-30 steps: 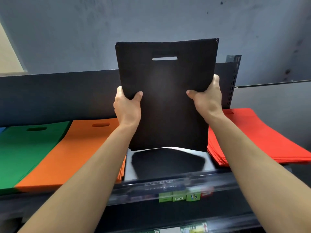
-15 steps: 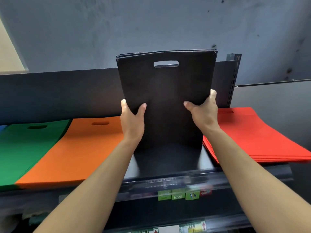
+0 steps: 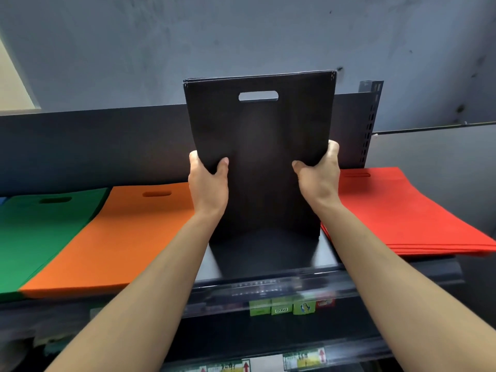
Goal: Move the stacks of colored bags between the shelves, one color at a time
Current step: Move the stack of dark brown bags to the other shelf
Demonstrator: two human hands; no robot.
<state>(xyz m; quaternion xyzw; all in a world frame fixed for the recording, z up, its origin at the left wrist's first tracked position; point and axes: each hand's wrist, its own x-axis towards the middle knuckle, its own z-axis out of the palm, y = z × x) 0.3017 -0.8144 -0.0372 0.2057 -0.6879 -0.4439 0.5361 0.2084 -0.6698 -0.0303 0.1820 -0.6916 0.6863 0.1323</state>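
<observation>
Both hands, left [image 3: 208,183] and right [image 3: 318,174], clamp the upright black bag stack [image 3: 260,157] above the shelf [image 3: 268,264]; orange [image 3: 112,237], green [image 3: 35,232] and red [image 3: 402,210] stacks lie flat beside them, seemingly placed or awaiting moves.

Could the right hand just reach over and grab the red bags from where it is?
Probably not right now. The right hand is clamped on the black bag stack, which it holds upright together with the left hand. The red stack lies just beside it with nothing between, so once freed it likely could.
</observation>
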